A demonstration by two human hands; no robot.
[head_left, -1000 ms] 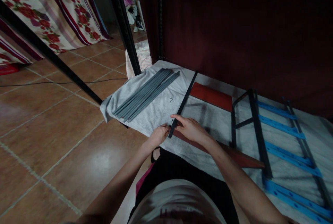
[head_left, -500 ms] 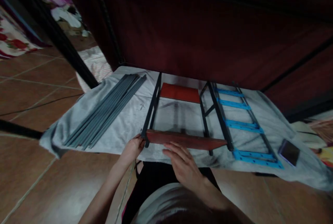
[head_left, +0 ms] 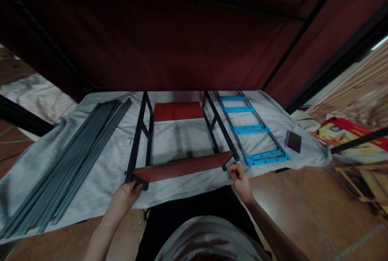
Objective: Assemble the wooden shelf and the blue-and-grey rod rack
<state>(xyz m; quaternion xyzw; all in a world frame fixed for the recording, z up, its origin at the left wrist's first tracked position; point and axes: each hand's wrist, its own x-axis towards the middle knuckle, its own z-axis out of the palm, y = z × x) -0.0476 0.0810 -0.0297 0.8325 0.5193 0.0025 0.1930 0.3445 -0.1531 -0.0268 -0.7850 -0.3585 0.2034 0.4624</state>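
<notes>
A black metal frame [head_left: 138,144] lies on a grey cloth in front of me, with an orange-red panel [head_left: 178,111] across its far end and a reddish-brown board [head_left: 184,168] across its near end. My left hand [head_left: 126,197] is closed round the frame's near left corner, some fingers hidden behind it. At the near right corner, my right hand [head_left: 241,181] has its fingers curled together just below the board's end. What those fingers pinch, if anything, is too small to make out.
Several grey tubes [head_left: 75,160] lie in a bundle on the left of the cloth [head_left: 169,192]. To the right is a rack of blue plastic strips on thin rods [head_left: 250,129], then a phone [head_left: 293,141]. Dark red fabric [head_left: 169,46] hangs behind.
My right hand has gone from the middle of the board to the frame's near right corner and curled its fingers. The left hand stays at the left corner. The view has swung right.
</notes>
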